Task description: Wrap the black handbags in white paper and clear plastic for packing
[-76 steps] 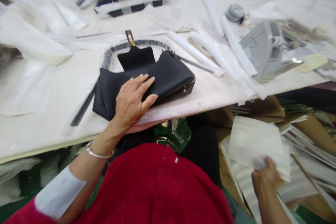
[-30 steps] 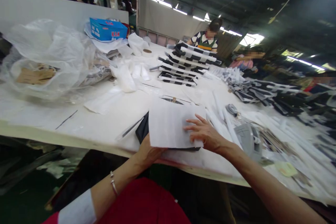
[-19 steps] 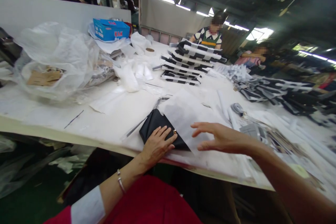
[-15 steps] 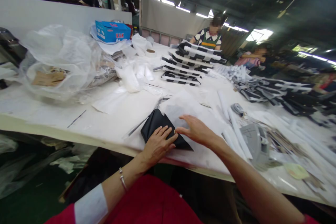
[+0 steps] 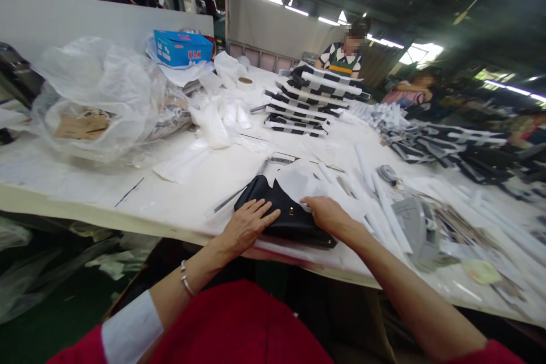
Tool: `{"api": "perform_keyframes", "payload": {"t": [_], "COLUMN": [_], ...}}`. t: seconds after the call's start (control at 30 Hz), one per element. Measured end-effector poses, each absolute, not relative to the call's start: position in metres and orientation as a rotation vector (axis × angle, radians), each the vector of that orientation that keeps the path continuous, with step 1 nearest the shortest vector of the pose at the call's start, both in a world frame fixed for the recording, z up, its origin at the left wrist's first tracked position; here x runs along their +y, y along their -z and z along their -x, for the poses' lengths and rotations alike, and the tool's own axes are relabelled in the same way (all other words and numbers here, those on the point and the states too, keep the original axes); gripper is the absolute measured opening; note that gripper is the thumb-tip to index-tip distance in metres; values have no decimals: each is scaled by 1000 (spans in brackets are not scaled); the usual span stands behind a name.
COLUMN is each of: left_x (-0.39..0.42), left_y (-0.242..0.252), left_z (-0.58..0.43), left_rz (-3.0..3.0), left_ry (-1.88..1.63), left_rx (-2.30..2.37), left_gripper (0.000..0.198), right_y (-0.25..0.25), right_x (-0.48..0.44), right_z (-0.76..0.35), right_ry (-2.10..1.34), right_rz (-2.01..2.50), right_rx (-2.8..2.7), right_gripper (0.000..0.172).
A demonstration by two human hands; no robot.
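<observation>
A black leather-like bag [image 5: 294, 230] with a small gold clasp lies near the table's front edge. My left hand [image 5: 249, 224] rests on its left part, fingers stretched out over the black surface. A thin white sheet of paper [image 5: 298, 179] covers the bag's far side. At the right of the bag, my right hand [image 5: 328, 216] has its fingers closed at the edge of this paper; the thumb is partly hidden. Behind the bag a clear plastic piece with a dark edge lies flat.
A stack of black-and-white wrapped pieces [image 5: 311, 99] stands farther back. Left are a big clear plastic bag [image 5: 102, 85] and a blue box [image 5: 183, 48]. On the right lie a tape dispenser [image 5: 413, 224], white rolls and dark pieces. A co-worker [image 5: 341, 60] stands behind the stack.
My right hand has come down from open onto the paper's edge. More of the bag's front and its clasp now show, and my left hand has shifted slightly left.
</observation>
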State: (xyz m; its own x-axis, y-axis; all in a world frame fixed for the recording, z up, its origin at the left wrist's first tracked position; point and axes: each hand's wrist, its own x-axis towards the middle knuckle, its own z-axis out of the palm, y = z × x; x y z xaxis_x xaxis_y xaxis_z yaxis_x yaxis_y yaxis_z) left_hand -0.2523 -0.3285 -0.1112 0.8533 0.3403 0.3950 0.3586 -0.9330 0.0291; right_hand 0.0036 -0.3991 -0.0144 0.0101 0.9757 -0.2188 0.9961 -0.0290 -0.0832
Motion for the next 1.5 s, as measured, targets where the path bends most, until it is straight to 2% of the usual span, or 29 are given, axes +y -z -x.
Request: {"api": "perform_keyframes", "payload": {"t": [0.2,0.3,0.4,0.43,0.53,0.63,0.73,0.83,0.9,0.97,1.03,1.13,1.2,1.37,1.5], "left_x": [-323,-322,-322,-323,-328,-332,-330,-323,-320,-320,-323,-328,-330,-331,-334], "left_y": [102,102,102,101,99,92,78,64,59,56,56,58,61,64,66], "left_z": [251,251,251,251,251,255,260,261,257,252,248,249,254,264,261], "left_rz": [3023,3023,3058,3071,3122,3267,3538,3635,3491,3349,3260,3254,3295,3359,3327], "left_ry": [519,537,569,577,590,630,879,1252,1303,1260,1271,1273,1242,1275,1152], "left_rx": [-520,-501,-508,-525,-615,-742,-1015,-1601,-1982,-2113,-2032,-1863,-1876,-2081,-1857], "left_gripper": [60,55,47,44,31,18,34,54,71,82,75,48,38,35,29], "right_y": [-7,-4,7,11,23,32,38,42,42,40,37,33,31,34,41], "right_x": [-404,-413,-420,-422,-427,-432,-435,-438,-438,-437,-436,-435,-434,-431,-430], "right_z": [-23,-9,15,22,34,34,30,27,27,27,27,23,19,13,18], "right_ry": [92,204,362,393,412,396,414,445,460,480,521,649,775,1016,843], "right_rz": [-2274,-2137,-1929,-1895,-1899,-1906,-1875,-1874,-1892,-1906,-1926,-2013,-2100,-2354,-2332], "right_rx": [2317,2579,2595,2555,2439,2410,2448,2491,2501,2505,2516,2542,2550,2462,2450], "right_gripper": [46,52,48,50,73,78,78,75,72,70,67,63,64,54,51]}}
